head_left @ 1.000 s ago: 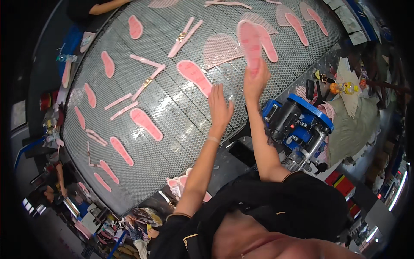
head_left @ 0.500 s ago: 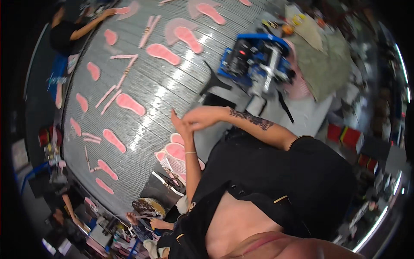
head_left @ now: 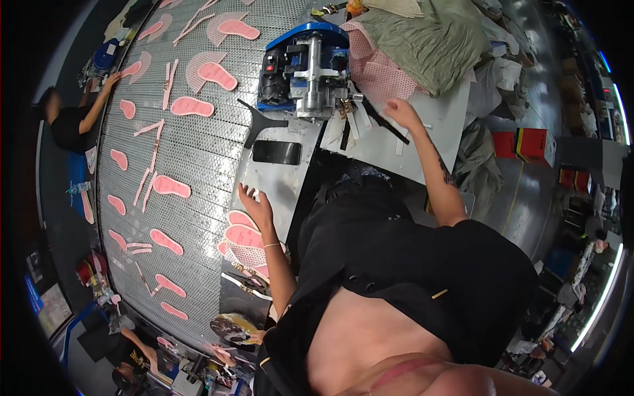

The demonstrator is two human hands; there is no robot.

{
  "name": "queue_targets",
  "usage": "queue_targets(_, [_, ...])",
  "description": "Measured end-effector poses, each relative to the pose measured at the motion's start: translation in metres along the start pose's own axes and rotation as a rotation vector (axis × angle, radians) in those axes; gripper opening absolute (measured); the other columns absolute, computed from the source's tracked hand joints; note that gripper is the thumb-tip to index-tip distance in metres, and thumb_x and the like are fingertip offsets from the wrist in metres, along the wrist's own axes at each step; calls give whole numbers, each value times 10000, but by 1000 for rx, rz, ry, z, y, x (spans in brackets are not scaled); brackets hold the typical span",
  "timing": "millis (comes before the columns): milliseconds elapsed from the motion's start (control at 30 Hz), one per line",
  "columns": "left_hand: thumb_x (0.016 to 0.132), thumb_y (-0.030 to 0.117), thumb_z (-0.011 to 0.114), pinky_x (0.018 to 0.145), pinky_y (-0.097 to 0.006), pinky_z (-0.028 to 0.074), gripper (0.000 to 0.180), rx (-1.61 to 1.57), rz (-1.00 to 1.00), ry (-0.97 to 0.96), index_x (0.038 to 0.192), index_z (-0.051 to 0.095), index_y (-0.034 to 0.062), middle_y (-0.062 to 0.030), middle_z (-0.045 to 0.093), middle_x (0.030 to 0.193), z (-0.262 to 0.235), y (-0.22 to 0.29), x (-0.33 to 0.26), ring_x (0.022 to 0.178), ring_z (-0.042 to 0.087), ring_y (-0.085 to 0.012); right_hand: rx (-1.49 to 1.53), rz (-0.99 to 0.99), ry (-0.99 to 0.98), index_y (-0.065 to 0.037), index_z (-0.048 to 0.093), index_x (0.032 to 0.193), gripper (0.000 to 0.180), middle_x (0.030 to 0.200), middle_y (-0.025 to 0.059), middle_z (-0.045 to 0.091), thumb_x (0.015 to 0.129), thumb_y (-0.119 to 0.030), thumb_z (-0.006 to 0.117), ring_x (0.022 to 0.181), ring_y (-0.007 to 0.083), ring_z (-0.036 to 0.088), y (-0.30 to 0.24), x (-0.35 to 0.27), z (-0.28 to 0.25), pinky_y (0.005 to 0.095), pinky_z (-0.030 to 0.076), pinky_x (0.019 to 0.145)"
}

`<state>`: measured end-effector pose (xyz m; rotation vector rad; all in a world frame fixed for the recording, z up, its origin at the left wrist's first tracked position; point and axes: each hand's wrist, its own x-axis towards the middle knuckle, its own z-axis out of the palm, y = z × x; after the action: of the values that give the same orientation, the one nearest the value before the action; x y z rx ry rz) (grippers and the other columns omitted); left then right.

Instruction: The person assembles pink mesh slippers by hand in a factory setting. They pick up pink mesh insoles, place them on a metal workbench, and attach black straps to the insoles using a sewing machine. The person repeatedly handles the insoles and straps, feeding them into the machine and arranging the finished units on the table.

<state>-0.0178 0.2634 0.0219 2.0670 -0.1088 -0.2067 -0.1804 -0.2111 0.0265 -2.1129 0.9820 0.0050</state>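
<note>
My left hand [head_left: 256,207] hovers with its fingers apart and nothing in them, just above a stack of pink insoles [head_left: 244,235] at the conveyor's near edge. Out to the right, my right hand [head_left: 402,113] reaches over the grey table beside a heap of pink mesh fabric [head_left: 389,72]. Its fingers are loosely spread and I see nothing held. Between my hands and farther off stands a blue machine [head_left: 310,69] with a metal shaft. White and black strips [head_left: 356,122] lie in front of it. A black phone-like slab [head_left: 277,152] rests nearer me.
The mesh conveyor [head_left: 218,148] carries several pink insoles [head_left: 172,186] and pink straps. Olive cloth [head_left: 422,39] is piled behind the pink mesh. A person in black [head_left: 66,125] reaches onto the belt at far left; another [head_left: 135,350] works at lower left. Red boxes [head_left: 531,145] stand at right.
My hands were together over the conveyor edge and have parted. The right one swung right toward the pink mesh; the left stayed near the insole stack. The whole view has turned.
</note>
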Motion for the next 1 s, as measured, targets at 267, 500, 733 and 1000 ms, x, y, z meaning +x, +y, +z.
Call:
queue_targets(267, [854, 19, 526, 772, -296, 508, 657, 6, -137, 58, 1442, 232, 2, -188, 438, 1326, 49, 40, -68, 902, 628, -210, -484, -64, 469, -60, 660, 991, 274, 1052, 145, 619, 780, -234, 678, 1122, 335, 527, 16, 131, 9, 424, 419, 960])
queue_targets(500, [867, 38, 552, 788, -293, 502, 608, -50, -242, -70, 1416, 293, 11, -174, 503, 1297, 114, 87, -98, 899, 643, -187, -635, -258, 488, -49, 649, 875, 183, 960, 110, 600, 758, -183, 692, 1010, 316, 519, 37, 125, -6, 433, 396, 850])
queue_targets(733, [898, 122, 607, 1007, -348, 410, 662, -539, 22, -756, 1462, 265, 59, -157, 389, 1427, 167, 176, -66, 1244, 474, -262, 28, -729, 517, -26, 578, 803, 104, 880, 125, 574, 754, -92, 643, 873, 343, 534, -71, -31, -58, 439, 414, 820])
queue_targets(1000, [1010, 218, 446, 915, -278, 453, 332, -653, -79, -547, 1207, 571, -19, -79, 643, 1085, 192, 187, -45, 1062, 572, -132, 161, -744, 139, -16, 486, 1254, 589, 1272, 175, 485, 735, -139, 738, 1229, 368, 414, -100, -96, -24, 431, 342, 1040])
